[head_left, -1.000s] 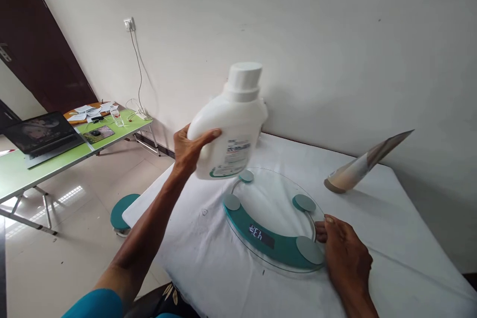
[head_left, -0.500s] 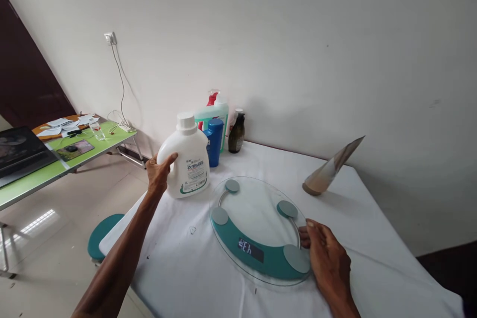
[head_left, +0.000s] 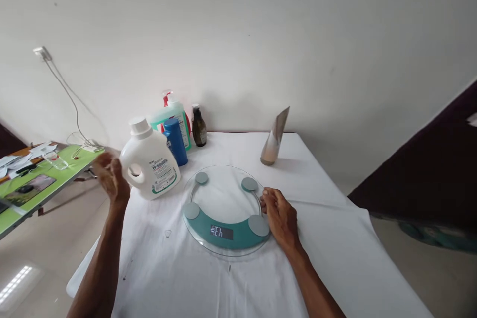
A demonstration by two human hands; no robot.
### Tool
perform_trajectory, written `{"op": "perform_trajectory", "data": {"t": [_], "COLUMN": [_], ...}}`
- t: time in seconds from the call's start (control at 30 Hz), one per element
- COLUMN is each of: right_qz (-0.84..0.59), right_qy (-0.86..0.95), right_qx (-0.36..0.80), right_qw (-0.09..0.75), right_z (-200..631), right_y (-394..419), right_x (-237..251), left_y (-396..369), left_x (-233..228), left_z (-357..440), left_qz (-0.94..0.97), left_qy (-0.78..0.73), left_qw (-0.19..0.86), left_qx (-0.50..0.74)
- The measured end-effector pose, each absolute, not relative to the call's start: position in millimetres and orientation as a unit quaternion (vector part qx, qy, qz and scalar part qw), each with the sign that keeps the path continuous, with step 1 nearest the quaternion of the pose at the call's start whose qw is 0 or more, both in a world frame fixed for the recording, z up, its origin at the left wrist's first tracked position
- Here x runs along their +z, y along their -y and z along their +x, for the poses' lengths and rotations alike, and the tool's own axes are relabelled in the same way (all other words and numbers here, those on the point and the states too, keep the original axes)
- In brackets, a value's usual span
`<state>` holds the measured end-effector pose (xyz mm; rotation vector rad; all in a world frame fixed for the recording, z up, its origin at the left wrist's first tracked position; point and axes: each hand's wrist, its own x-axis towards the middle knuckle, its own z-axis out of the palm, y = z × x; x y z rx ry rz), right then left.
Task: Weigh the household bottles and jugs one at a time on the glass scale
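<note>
My left hand [head_left: 112, 179] is off the white detergent jug [head_left: 158, 169], just left of its handle. Its fingers are apart and partly smeared by motion, with nothing in them. The jug stands upright on the white cloth. My right hand [head_left: 280, 214] grips the right rim of a round glass bathroom scale [head_left: 219, 236]; its fingertips are partly hidden at the edge. The scale lies flat, with a teal band, grey round pads and a lit display that appears upside down.
Behind the jug stand a blue bottle [head_left: 176, 141], a green pump bottle [head_left: 182, 121] and a dark brown bottle [head_left: 198, 129]. A slanted shiny cone-like object [head_left: 274, 141] stands at the back right. A green table [head_left: 84, 156] is at the left, and a wall [head_left: 238, 49] rises behind.
My left hand has let go of the jug's handle and drawn back to the left. My right hand stays at the scale's rim. The view has turned right.
</note>
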<state>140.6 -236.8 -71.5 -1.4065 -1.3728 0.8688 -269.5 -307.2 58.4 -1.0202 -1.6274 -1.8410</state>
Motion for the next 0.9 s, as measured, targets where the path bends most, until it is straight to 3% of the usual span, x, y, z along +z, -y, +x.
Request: {"op": "perform_trajectory", "data": {"t": [0.07,0.13,0.3,0.4,0.5,0.63,0.9], "right_qz": [-0.568,-0.569,-0.554,-0.537,-0.54,-0.545,-0.547], "right_qy": [0.567,0.567,0.578,0.582,0.569,0.555,0.555], "right_qx": [0.349,0.339,0.326,0.331,0.331,0.33,0.322], "right_qw": [0.484,0.49,0.503,0.513,0.524,0.535,0.537], "right_z": [141.1,141.4,141.5,140.8,138.9,135.8,133.0], "right_y": [234.4,231.9,231.0,232.2,231.6,229.6,227.6], "right_x": [-75.4,-79.4,-83.2,-81.4,-79.9,-80.8,-84.6], "left_y": [305.8,292.3,201.6,133.4,83.4,56.1,48.9], "left_x": [85.9,109.0,109.4,81.3,52.0,24.5,10.1], "left_z": [-242.9,-200.5,-64.6,2.5,44.8,69.1,69.0], "left_qz": [-0.379,-0.457,-0.682,-0.661,-0.637,-0.602,-0.577], "left_qy": [0.528,0.487,0.448,0.465,0.506,0.566,0.622], "left_qw": [0.337,0.315,0.017,-0.187,-0.281,-0.311,-0.242], "left_qx": [-0.681,-0.674,-0.577,-0.559,-0.51,-0.47,-0.47]}}
